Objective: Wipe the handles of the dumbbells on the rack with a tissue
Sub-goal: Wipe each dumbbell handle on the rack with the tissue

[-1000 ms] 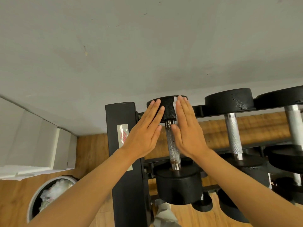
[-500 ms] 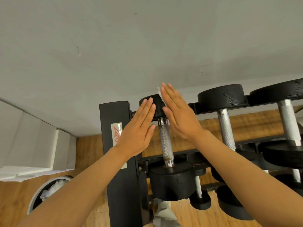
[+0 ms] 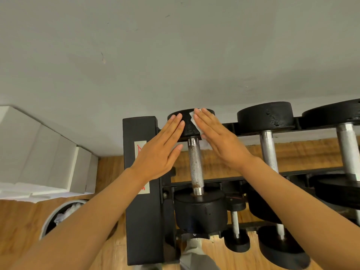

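A black dumbbell with a knurled, rust-speckled steel handle (image 3: 195, 164) lies on the black rack (image 3: 143, 191) at its left end. My left hand (image 3: 157, 151) is flat, fingers straight, to the left of the handle, its fingertips at the far weight head (image 3: 188, 124). My right hand (image 3: 220, 141) is flat too, on the right side, and a white tissue (image 3: 193, 118) shows under its fingers against that head. Neither hand wraps the handle.
Two more dumbbells (image 3: 267, 145) with steel handles lie to the right on the rack, and smaller ones (image 3: 235, 227) sit on a lower tier. A round bin (image 3: 58, 217) with crumpled tissue stands on the wood floor at the left, beside white boxes (image 3: 39, 152). A grey wall is behind.
Both hands stayed flat on either side of the handle. The right hand slid toward the far weight head with the tissue, then spread slightly outward; the view shifted a little.
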`<state>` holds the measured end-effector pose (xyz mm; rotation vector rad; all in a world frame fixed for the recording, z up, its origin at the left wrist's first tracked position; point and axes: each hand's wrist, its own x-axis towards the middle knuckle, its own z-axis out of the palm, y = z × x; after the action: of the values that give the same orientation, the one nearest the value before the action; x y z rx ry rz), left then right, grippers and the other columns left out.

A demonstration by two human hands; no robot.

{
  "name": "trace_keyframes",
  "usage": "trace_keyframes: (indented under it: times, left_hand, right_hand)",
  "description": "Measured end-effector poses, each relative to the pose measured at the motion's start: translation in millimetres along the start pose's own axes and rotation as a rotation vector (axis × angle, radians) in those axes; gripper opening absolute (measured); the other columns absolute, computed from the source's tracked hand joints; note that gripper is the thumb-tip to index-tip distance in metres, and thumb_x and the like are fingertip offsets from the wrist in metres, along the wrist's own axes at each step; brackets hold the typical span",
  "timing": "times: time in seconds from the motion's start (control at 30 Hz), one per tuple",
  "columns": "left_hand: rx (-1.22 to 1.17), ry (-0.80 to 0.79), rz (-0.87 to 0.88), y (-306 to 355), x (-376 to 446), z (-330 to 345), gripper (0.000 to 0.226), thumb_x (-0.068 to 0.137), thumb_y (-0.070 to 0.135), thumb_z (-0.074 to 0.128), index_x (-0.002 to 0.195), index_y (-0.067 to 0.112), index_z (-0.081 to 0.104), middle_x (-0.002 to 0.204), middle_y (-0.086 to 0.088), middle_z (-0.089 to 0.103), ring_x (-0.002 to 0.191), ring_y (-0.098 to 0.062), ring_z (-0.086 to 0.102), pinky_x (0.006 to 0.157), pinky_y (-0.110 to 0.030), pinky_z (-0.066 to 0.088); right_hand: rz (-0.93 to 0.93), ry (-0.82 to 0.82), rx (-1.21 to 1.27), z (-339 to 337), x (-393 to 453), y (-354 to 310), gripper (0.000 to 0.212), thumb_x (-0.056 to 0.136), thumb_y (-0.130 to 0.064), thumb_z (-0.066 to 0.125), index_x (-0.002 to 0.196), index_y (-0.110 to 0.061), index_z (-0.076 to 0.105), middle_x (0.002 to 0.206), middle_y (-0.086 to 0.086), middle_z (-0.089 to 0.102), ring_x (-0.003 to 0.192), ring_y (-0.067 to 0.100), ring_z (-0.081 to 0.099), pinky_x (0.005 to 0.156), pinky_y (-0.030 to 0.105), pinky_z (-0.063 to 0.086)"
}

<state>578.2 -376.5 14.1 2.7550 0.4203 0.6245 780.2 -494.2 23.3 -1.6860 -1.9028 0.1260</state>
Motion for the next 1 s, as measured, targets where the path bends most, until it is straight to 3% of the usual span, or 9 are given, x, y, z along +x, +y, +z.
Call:
trace_keyframes:
  times: [0.2, 0.33, 0.53, 0.63, 0.73, 0.8, 0.9, 1.0]
  left_hand:
    - [0.039, 0.023, -0.054, 14, -5, 5, 0.057, 0.109, 0.035, 0.025, 0.154, 0.000, 0.021, 0.164, -0.011, 0.013, 0.152, -0.023, 0.017, 0.124, -0.031, 0.017]
    - [0.062, 0.007, -0.031, 8, -10, 4, 0.056, 0.108, 0.030, 0.031, 0.154, 0.000, 0.022, 0.164, -0.014, 0.015, 0.152, -0.023, 0.016, 0.125, -0.027, 0.011]
    - [0.059, 0.011, 0.024, -1, -10, 2, 0.054, 0.107, 0.026, 0.034, 0.154, 0.000, 0.025, 0.163, -0.016, 0.021, 0.151, -0.025, 0.020, 0.123, -0.034, 0.021]
    - [0.072, 0.012, 0.063, -4, -9, 0, 0.054, 0.107, 0.026, 0.034, 0.154, 0.000, 0.027, 0.163, -0.017, 0.023, 0.151, -0.025, 0.021, 0.123, -0.034, 0.021]
    - [0.044, 0.011, 0.075, -9, -8, -1, 0.054, 0.107, 0.026, 0.033, 0.154, 0.001, 0.026, 0.163, -0.016, 0.023, 0.151, -0.024, 0.020, 0.124, -0.028, 0.012]
    - [0.035, 0.015, 0.080, -11, -9, 0, 0.053, 0.107, 0.025, 0.032, 0.154, 0.002, 0.026, 0.163, -0.015, 0.022, 0.151, -0.024, 0.019, 0.124, -0.025, 0.009]
    - [0.027, 0.013, 0.064, -11, -10, 5, 0.054, 0.107, 0.025, 0.031, 0.155, 0.003, 0.021, 0.164, -0.014, 0.018, 0.152, -0.022, 0.015, 0.124, -0.023, 0.005]
    - [0.000, 0.015, 0.034, -6, -11, 11, 0.056, 0.107, 0.025, 0.030, 0.156, 0.003, 0.014, 0.165, -0.014, 0.013, 0.153, -0.020, 0.008, 0.124, -0.022, 0.002]
  right_hand:
    - [-0.031, 0.102, 0.060, 6, -13, -6, 0.064, 0.087, 0.020, 0.049, 0.145, -0.004, 0.035, 0.154, 0.010, 0.032, 0.146, 0.021, 0.024, 0.120, 0.040, 0.023]
    - [-0.158, 0.092, -0.004, 17, -43, -13, 0.054, 0.089, 0.010, 0.050, 0.141, -0.002, 0.042, 0.149, 0.015, 0.040, 0.143, 0.026, 0.033, 0.117, 0.039, 0.029]
    - [-0.202, -0.125, -0.193, 27, -26, -14, 0.050, 0.084, -0.001, 0.063, 0.133, -0.003, 0.055, 0.140, 0.015, 0.052, 0.134, 0.025, 0.046, 0.114, 0.038, 0.034]
    - [-0.283, -0.200, -0.338, 21, -17, -11, 0.043, 0.092, -0.006, 0.052, 0.135, -0.003, 0.054, 0.141, 0.015, 0.052, 0.135, 0.026, 0.045, 0.115, 0.039, 0.031]
    - [-0.331, -0.317, -0.527, 17, -25, -14, 0.045, 0.101, -0.021, 0.036, 0.142, -0.004, 0.044, 0.148, 0.015, 0.042, 0.143, 0.027, 0.032, 0.120, 0.042, 0.020]
    - [-0.441, -0.430, -0.555, 17, -29, -15, 0.046, 0.102, -0.026, 0.033, 0.140, -0.006, 0.048, 0.146, 0.014, 0.046, 0.143, 0.027, 0.030, 0.121, 0.042, 0.014]
    - [-0.643, -0.602, -0.492, 10, -29, -8, 0.045, 0.099, -0.022, 0.035, 0.140, -0.011, 0.049, 0.145, 0.011, 0.048, 0.142, 0.022, 0.032, 0.122, 0.039, 0.008]
    - [-0.602, -0.573, -0.515, 2, -13, 0, 0.047, 0.095, -0.015, 0.045, 0.141, -0.009, 0.048, 0.144, 0.013, 0.049, 0.138, 0.025, 0.040, 0.121, 0.040, 0.016]
